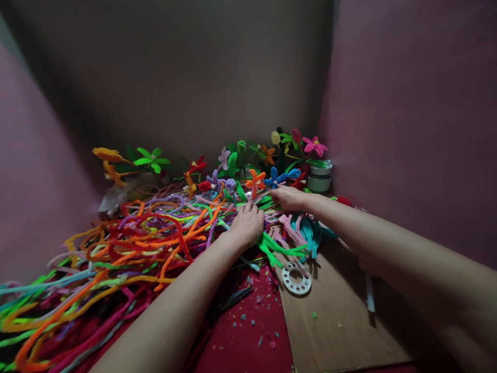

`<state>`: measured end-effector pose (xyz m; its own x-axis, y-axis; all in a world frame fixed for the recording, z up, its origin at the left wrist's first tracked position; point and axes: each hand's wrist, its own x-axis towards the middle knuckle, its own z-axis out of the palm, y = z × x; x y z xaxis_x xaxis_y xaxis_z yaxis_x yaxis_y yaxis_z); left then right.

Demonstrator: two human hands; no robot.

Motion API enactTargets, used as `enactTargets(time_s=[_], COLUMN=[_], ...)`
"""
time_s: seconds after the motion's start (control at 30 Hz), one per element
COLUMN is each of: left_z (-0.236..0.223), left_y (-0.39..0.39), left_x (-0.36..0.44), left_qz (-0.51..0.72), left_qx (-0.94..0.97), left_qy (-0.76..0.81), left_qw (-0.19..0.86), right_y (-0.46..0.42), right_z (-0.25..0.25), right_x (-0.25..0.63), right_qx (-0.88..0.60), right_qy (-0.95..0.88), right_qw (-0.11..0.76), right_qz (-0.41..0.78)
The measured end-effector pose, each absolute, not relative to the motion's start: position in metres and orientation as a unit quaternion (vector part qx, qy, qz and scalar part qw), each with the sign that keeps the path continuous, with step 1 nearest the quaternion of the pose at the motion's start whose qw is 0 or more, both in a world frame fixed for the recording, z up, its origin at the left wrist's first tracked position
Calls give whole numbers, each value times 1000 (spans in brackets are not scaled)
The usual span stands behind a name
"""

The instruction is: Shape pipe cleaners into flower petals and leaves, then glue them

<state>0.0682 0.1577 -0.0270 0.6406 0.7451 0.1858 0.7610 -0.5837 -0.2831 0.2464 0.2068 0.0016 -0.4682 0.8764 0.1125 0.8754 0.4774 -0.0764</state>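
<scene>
My left hand [248, 224] lies on a heap of fuzzy pipe cleaners, its fingers stretched forward and resting on them. Bright green pipe cleaners [277, 247] run out from beneath that hand. Farther forward and to the right, my right hand [288, 198] is closed, its fingertips down among the stems; whatever they grip is hidden. Just beyond it sits a blue pipe-cleaner flower [275, 177]. An orange pipe-cleaner flower [255, 178] stands past my left fingertips. Pink pipe cleaners [292, 230] and teal pipe cleaners [310, 235] lie bunched below my right wrist.
A large tangle of orange and red pipe cleaners [155, 238] spreads left. A white ring with holes [296, 280] and a white stick [369, 292] lie on a cardboard sheet [334, 321]. Dark scissors [236, 298] rest on red cloth [248, 342]. A white jar [319, 176] stands near the wall.
</scene>
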Motion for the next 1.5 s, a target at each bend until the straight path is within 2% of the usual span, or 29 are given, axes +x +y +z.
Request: enactTargets(time_s=[0.23,0.43,0.53,0.7,0.83,1.07,1.37,1.5], left_z=[-25,-26,-24,-21,-17,-6,-6,-4], left_y=[157,157,158,158,152,138,134,131], left_x=[69,67,65,66,66,69,68,69], left_qz=[-25,-45,-61,-89,-99,-20,6,18], left_qx=[-892,-893,-893,-887,-885,-891,-894,-891], left_qy=[-423,-421,-420,-428,-426,-387,-391,-402], left_qw=[159,152,150,152,161,238,220,211], right_y=[213,213,207,197,194,198,205,195], right_z=[5,1,3,8,7,3,3,10], right_x=[252,255,255,253,249,254,260,256], right_qx=[-514,-520,-518,-515,-529,-553,-560,-537], right_qy=[-843,-836,-840,-847,-845,-827,-812,-831], right_qw=[135,151,134,48,21,101,153,119], right_qz=[80,89,92,119,76,25,60,88])
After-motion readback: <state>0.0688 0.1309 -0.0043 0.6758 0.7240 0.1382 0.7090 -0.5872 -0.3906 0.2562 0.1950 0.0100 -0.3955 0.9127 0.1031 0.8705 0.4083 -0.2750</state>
